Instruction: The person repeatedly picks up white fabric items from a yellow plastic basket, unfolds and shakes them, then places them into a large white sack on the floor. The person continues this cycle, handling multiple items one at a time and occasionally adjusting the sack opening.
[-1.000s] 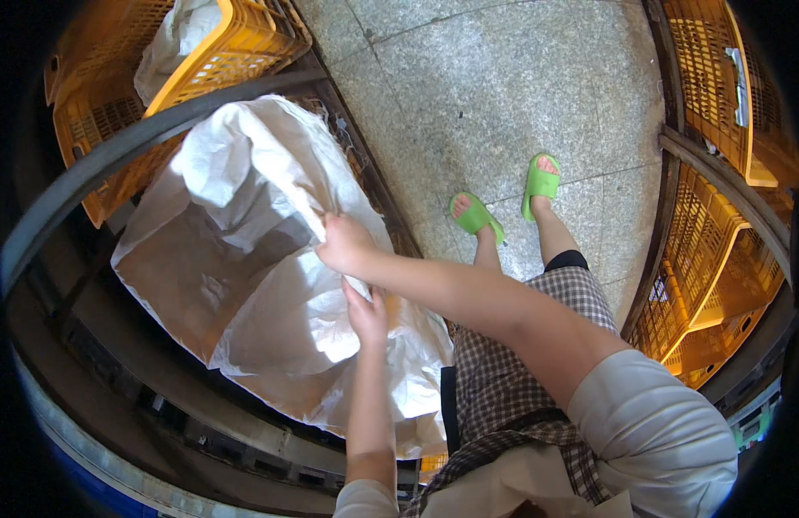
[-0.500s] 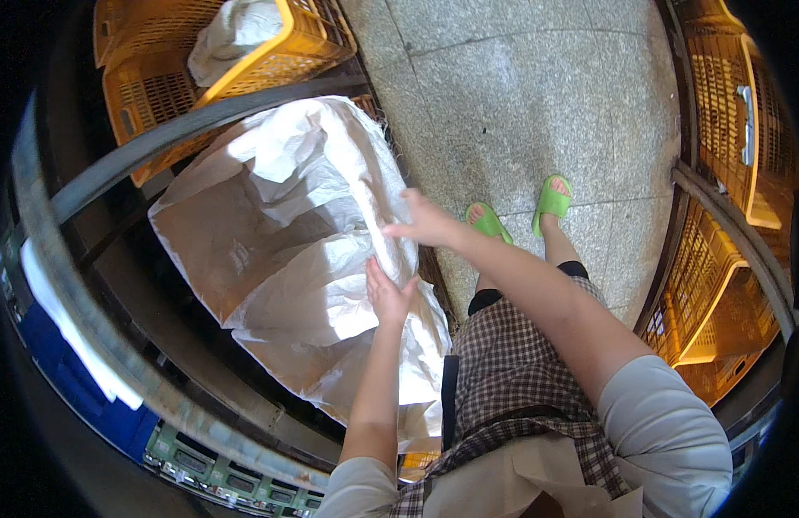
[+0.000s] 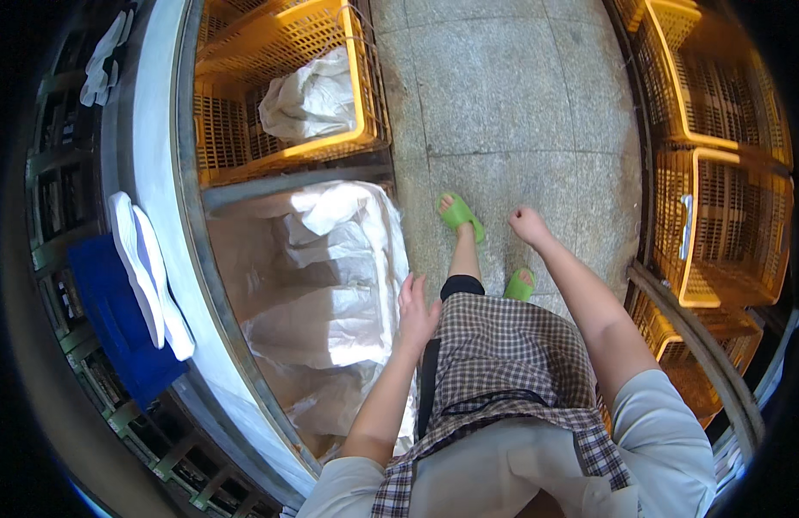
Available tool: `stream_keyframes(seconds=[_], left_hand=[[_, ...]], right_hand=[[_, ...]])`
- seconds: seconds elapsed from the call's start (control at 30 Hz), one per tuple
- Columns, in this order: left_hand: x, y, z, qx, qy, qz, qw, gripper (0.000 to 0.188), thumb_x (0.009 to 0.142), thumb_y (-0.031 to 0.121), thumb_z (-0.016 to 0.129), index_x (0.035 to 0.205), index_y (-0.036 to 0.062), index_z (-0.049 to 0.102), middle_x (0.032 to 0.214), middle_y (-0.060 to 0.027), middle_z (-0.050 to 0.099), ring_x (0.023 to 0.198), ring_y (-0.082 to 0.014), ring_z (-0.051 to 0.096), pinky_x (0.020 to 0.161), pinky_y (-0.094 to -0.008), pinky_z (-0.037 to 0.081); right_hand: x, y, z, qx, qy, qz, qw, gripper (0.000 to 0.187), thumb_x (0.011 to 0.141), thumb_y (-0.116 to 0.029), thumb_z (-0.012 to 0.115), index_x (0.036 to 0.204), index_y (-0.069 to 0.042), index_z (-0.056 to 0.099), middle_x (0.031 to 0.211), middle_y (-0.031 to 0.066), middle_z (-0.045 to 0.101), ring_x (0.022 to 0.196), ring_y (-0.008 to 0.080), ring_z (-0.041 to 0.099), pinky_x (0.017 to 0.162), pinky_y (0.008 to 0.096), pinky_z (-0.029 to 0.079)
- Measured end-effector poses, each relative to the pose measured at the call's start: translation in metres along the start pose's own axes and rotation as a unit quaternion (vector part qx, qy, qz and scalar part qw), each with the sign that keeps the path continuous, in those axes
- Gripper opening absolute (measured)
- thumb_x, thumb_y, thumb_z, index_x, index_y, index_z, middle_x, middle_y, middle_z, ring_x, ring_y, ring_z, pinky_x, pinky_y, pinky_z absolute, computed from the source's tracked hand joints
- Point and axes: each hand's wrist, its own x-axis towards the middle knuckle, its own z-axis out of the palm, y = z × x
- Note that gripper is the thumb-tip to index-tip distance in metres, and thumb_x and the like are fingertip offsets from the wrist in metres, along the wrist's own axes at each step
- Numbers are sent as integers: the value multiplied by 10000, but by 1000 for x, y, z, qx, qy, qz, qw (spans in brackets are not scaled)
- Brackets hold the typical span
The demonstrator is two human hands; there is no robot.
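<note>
A large white woven sack (image 3: 317,298) lines the bay at my left, its mouth spread wide and its pale inside showing. My left hand (image 3: 418,312) is at the sack's right edge, fingers extended and holding nothing; whether it touches the edge, I cannot tell. My right hand (image 3: 528,226) hangs over the floor to the right, apart from the sack. Its fingers are curled into a loose fist with nothing visible in them.
Ahead on the left, a yellow crate (image 3: 365,95) holds a crumpled white sack (image 3: 311,95). More yellow crates (image 3: 688,224) line the right side. Long white objects (image 3: 141,268) and a blue panel (image 3: 115,328) lie beyond the left rail. Grey floor tiles (image 3: 503,104) run between.
Both hands have come away from the middle of the sack's edge. My right hand has swung right and closed. My view has turned, and my feet have stepped apart.
</note>
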Motion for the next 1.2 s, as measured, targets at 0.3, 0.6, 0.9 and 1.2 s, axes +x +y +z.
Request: stream_keyframes(seconds=[0.3,0.6,0.9,1.2], left_hand=[[159,0,-26,-45,36,-47,997,553,745,136,635,1230,-5,408,1240,-232,415,1182,-390,371,1009,-439,292],[204,-5,-54,-130,-27,-173,976,492,774,144,628,1201,-13,440,1220,-217,461,1149,-372,418,993,-411,321],[230,59,-56,-197,-16,-250,948,465,812,153,598,1209,-29,437,1189,-214,472,1114,-342,461,977,-378,353],[338,119,-95,-150,125,-81,977,305,818,-16,542,1120,6,508,1181,-163,494,1054,-277,503,812,-305,466]], right_hand=[[200,-230,3,111,-77,-166,977,492,824,-429,541,1082,-13,599,1068,206,606,1012,337,575,896,394,431],[287,-409,31,172,-22,-51,984,658,764,-290,681,1274,-9,374,1201,236,449,1087,379,498,924,401,422],[251,-437,-24,102,-93,-39,990,512,767,-130,622,1217,-23,403,1184,208,430,1039,350,522,864,400,476],[330,-190,-141,118,68,10,991,349,721,-176,632,1033,-27,579,952,218,607,900,376,592,789,426,481]])
